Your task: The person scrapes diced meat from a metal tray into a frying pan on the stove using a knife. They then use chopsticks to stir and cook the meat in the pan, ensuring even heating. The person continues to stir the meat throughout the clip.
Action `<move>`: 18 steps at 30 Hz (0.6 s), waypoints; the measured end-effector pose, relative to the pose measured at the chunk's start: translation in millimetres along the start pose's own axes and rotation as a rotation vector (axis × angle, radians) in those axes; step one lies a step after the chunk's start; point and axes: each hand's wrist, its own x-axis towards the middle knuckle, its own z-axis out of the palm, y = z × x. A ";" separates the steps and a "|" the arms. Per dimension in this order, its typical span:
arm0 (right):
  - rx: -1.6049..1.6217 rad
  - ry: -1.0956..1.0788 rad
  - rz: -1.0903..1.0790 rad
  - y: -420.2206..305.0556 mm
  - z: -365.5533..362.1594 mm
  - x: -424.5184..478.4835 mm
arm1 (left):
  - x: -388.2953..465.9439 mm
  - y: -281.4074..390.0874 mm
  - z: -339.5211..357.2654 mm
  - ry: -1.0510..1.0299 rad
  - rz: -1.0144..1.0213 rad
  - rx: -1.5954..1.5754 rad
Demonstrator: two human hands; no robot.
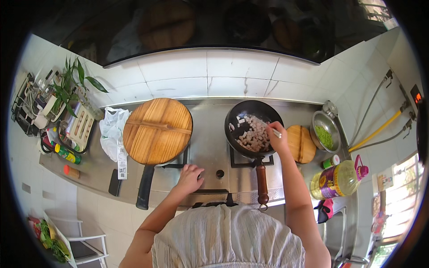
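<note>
A black frying pan (234, 142) with a brown wooden handle (262, 181) sits on the right burner. It holds diced, pale pinkish meat (252, 137). Over the pan's right rim, my right hand (278, 134) grips a thin, light-coloured utensil (277, 133); its far end is among the meat, its kind unclear. My left hand (190, 178) is at the left burner's stove knob (199, 176), fingers curled around it and mostly hiding it. A second pan, black-handled (145, 187) and covered by a round wooden lid (159, 130), stands on the left burner.
Right of the pan are a small wooden lid (301, 144), a metal bowl (316, 122) of chopped greens (324, 137), a jar (330, 161) and an oil bottle (335, 181). Leftward lie a plastic bag (112, 129), a phone (115, 182) and an egg tray (80, 125). A range hood (207, 30) overhangs.
</note>
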 end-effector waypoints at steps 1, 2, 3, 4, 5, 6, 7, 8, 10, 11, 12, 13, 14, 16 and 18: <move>0.045 -0.046 0.025 -1.9 6.6 0.2 | 0.5 -0.2 0.7 -0.003 0.003 0.000; 0.092 -0.121 0.067 -3.6 9.9 -0.8 | 1.2 -0.3 1.3 -0.006 0.006 0.001; 0.186 -0.178 0.104 -3.8 12.9 -2.0 | 1.0 -0.1 1.3 -0.007 0.005 -0.001; 0.279 -0.234 0.140 -2.8 15.3 -4.3 | 1.3 0.2 1.0 -0.004 0.005 -0.005; 0.373 -0.290 0.176 -2.0 16.2 -6.9 | 1.8 0.8 0.4 -0.001 0.005 -0.010; 0.414 -0.334 0.262 -13.4 12.1 -9.7 | -0.2 -0.5 0.0 0.007 -0.007 -0.016; 0.466 -0.333 0.275 -22.6 6.7 -12.7 | -1.1 -1.8 0.2 0.013 -0.008 -0.016; 0.517 -0.332 0.289 -30.4 2.3 -15.7 | -2.4 -4.1 0.7 0.019 -0.010 -0.016; 0.668 -0.321 0.270 -37.5 -1.3 -27.1 | -2.7 -6.5 2.0 0.024 -0.009 -0.010; 0.601 -0.360 0.249 -42.0 2.3 -28.5 | -3.0 -7.7 2.4 0.026 -0.011 -0.003; 0.535 -0.394 0.229 -46.4 5.9 -31.3 | -3.0 -6.9 1.3 0.025 -0.010 0.005; 0.469 -0.428 0.210 -48.0 7.2 -33.3 | -2.8 -5.1 0.6 0.010 -0.016 0.000; 0.482 -0.387 0.211 -35.3 11.1 -33.5 | -2.2 -2.5 -0.3 -0.005 -0.021 -0.004; 0.342 -0.263 0.178 -9.5 7.8 -26.9 | -0.6 0.1 -2.1 -0.011 -0.020 -0.005; 0.275 -0.137 0.136 12.0 -6.6 -20.5 | 0.0 -0.3 -2.4 0.001 -0.012 -0.001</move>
